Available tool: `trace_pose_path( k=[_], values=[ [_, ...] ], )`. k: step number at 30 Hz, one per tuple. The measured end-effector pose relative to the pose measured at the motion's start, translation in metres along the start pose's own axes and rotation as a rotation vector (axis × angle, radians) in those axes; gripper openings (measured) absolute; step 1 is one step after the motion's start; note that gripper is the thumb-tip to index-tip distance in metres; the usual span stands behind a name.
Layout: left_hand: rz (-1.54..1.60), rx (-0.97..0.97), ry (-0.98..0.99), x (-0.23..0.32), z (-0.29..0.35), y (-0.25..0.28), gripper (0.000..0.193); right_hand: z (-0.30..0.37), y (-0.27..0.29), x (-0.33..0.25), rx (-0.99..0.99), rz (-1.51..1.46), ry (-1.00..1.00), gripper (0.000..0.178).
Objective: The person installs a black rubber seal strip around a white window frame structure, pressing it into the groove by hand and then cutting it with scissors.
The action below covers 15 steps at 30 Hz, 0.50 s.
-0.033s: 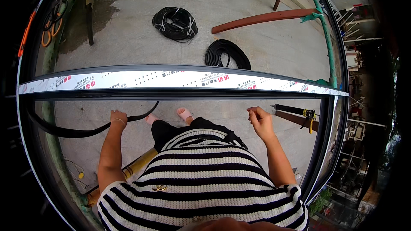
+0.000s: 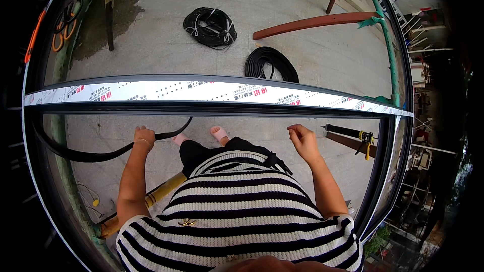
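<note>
My left hand is closed around a black rubber strip. From the hand the strip sags left toward the frame's left side, and its other part rises right to pass behind the crossbar. Raised to the right, my right hand has its fingers curled and thumb against forefinger, with nothing visible between them. Both hands are on the near side of a dark metal window frame's crossbar, which is covered in white printed protective film.
Beyond the crossbar lie a tied black coil, a coiled black strip and a reddish-brown beam. A caulking gun is right of my right hand. Orange-handled scissors are at upper left. Green poles stand beneath the frame.
The whole view has shifted slightly, moving the frame and coils a little to the right in the picture. My right hand sits marginally further left; both hands keep their pose.
</note>
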State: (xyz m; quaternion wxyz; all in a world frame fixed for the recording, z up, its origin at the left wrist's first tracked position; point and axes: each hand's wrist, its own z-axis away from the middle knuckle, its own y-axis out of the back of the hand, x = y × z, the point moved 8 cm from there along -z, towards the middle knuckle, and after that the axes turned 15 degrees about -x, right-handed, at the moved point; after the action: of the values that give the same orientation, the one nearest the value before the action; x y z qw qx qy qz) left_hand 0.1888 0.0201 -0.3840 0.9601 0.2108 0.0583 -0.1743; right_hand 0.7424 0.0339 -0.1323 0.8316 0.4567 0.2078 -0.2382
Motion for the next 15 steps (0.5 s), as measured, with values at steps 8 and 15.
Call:
trace_pose_path(
  k=[8,15],
  values=[
    [0.437,0.912,-0.366,0.051,0.282,0.179,0.024,-0.164,-0.122,0.059,-0.157,0.569,0.363,0.047],
    [0.349,1.098,0.113,0.018,0.454,0.144,0.02,-0.236,-0.15,0.05,-0.212,0.079,0.164,0.034]
  ],
)
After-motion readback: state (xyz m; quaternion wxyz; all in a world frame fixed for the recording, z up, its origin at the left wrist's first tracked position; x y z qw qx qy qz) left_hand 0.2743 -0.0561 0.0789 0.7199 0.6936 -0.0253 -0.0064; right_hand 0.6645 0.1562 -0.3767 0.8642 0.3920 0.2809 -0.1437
